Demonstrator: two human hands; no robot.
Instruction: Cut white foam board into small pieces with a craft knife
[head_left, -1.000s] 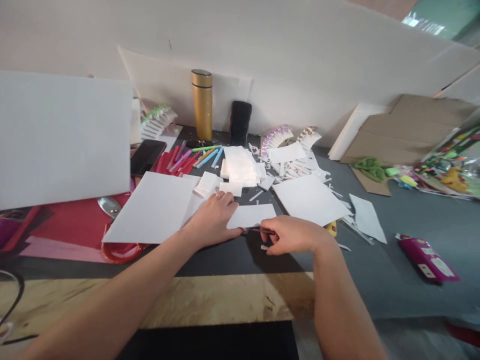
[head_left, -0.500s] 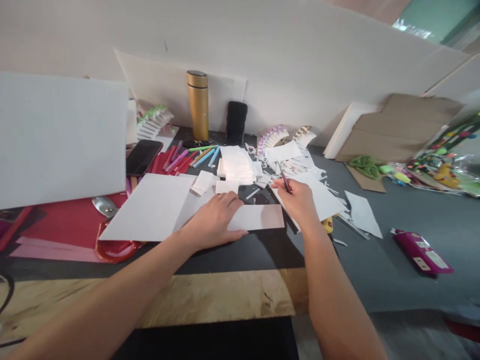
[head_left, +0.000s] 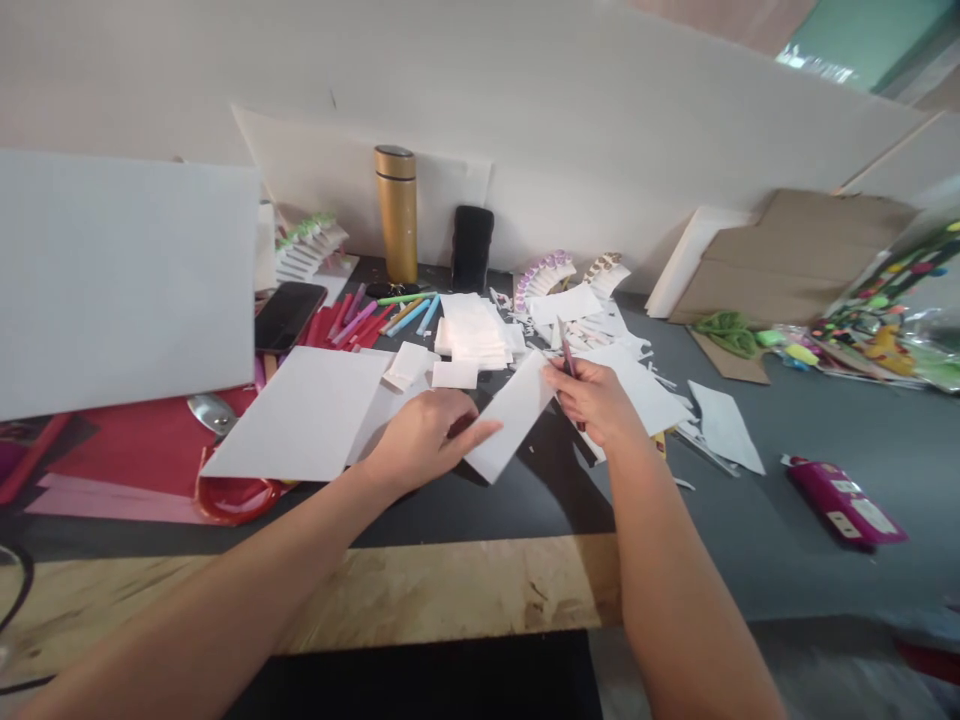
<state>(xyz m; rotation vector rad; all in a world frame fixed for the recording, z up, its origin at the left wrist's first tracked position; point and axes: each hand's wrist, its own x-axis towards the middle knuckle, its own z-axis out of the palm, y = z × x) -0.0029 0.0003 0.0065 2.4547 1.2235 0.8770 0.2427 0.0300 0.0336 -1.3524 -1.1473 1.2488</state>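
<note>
My right hand (head_left: 596, 400) is closed round a slim dark pen-like tool (head_left: 568, 355) with a grey pointed tip. Its fingertips also meet the upper end of a white paper strip (head_left: 514, 415), which lies at a slant between my hands. My left hand (head_left: 424, 440) is at the strip's lower left side, thumb stretched over it and apart from the curled fingers. Just behind that hand rests a small white card (head_left: 454, 375), in front of a stack of white paper pieces (head_left: 472, 335). A larger white sheet (head_left: 307, 410) lies left of my left hand.
White paper scraps (head_left: 585, 330) are scattered behind my right hand. A gold flask (head_left: 397, 215) and a black phone-like object (head_left: 472, 248) stand by the wall. Coloured sticks (head_left: 367, 325) lie at left, a red tape roll (head_left: 238, 500) near the front, a magenta packet (head_left: 844, 503) at right.
The white strip has swung from lying level to a slant, its far end now at my right fingertips. My left hand has lifted off it slightly, its fingers more curled.
</note>
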